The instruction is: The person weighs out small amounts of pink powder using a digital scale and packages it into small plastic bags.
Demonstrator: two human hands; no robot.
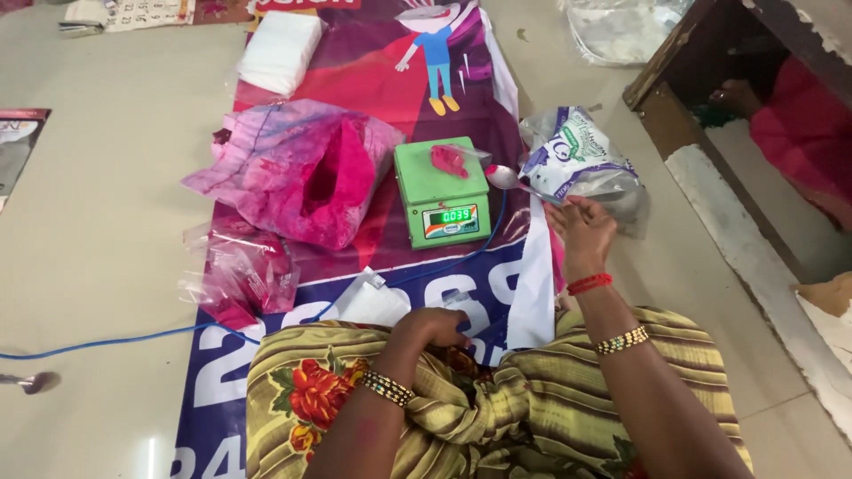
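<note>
Head view: a person sits on the floor, looking down over a printed banner spread on it.
Scale: a small green weighing scale stands on the banner, display lit, with a small pouch of pink powder on its platform.
Spoon: a metal spoon rests with its bowl just beside the scale's right edge, handle running toward the right hand.
Right hand: the right hand is stretched forward with the palm turned up, fingers loosely curled around the spoon's handle end; the grip itself is partly hidden.
Left hand: the left hand is drawn in close to the lap, fingers bent down on the cloth and banner edge; I cannot tell whether it pinches anything.
Powder supply: a big open bag of pink powder lies left of the scale; filled clear packets lie nearer the person.
Doing it well: judged from this, keep the spoon level and add in small amounts, watching the display.
</note>
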